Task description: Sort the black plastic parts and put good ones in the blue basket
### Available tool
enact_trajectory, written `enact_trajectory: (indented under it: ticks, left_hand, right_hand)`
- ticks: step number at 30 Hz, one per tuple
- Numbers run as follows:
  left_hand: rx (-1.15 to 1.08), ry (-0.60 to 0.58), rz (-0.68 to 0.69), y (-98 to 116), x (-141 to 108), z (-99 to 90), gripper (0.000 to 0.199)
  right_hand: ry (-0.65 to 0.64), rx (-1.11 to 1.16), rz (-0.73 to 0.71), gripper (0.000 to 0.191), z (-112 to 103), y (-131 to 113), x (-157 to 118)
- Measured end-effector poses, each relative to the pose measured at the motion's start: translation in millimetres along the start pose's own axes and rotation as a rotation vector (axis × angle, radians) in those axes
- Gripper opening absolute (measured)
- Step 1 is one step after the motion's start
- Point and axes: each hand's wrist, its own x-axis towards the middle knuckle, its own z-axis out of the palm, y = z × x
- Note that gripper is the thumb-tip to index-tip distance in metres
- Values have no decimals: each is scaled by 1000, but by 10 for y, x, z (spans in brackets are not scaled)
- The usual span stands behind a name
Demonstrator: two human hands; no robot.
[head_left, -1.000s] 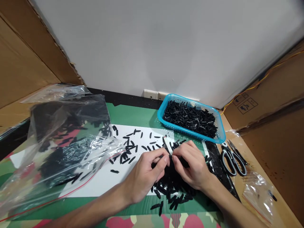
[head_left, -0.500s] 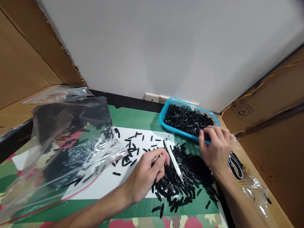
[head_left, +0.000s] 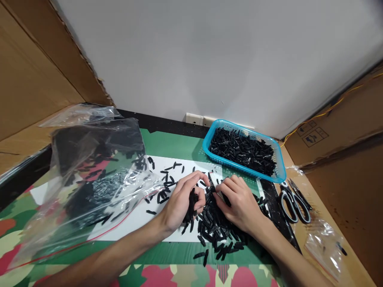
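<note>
My left hand [head_left: 184, 201] is curled over the paper, with a clump of small black strips [head_left: 191, 209] in its palm and under its fingers. Close beside it, my right hand [head_left: 239, 201] has its fingers bent together over the heap of black strips [head_left: 214, 225]; what sits at its fingertips is hidden. Part of a white pen-like stick [head_left: 212, 179] shows between the two hands. Behind them stands a blue plastic basket [head_left: 206, 149], filled with similar black strips [head_left: 242, 151].
A clear zip bag [head_left: 98, 191] with black strips inside lies at left. Scattered strips dot the white paper [head_left: 119, 233]. Scissors [head_left: 295, 205], tweezers [head_left: 299, 193] and a small clear bag [head_left: 324, 247] lie at right. Cardboard walls [head_left: 353, 171] flank the table.
My right hand has moved from the basket's front edge down and left to the heap. My left hand has turned, and black strips now show in its palm.
</note>
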Motion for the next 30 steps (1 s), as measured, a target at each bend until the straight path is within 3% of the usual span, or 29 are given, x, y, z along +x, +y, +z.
enact_trajectory:
  ticks: [3,6,11,15,18,23,27,30]
  left_hand:
    - [-10,-29,-12,-4,-4,6,34]
    - [25,-84,-35,-23,-38,39,39]
    - [80,-113,-67,-56,-118,114,50]
    - [94,-87,-89,-46,-129,117,51]
    - [72,-67,-92,-40,-110,104,51]
    - [-9,-119,-237,-72,-87,102,58]
    - [-87,-134,-224,-99,-76,96,42]
    - [-117,-141,-213,-74,-72,92,27]
  right_hand:
    - [59,137,-19,10,-15,-51,-12]
    - [136,364,-30,18,-64,-136,-13]
    - [141,557,-63,19,-59,-253,22]
    - [193,486,-114,13,-19,-251,52]
    - [247,265,-278,19,-15,-221,56]
    - [280,123,-401,18,-80,-160,40]
    - [294,93,-446,26,-141,-97,3]
    - [334,137,-390,17,-147,-34,-41]
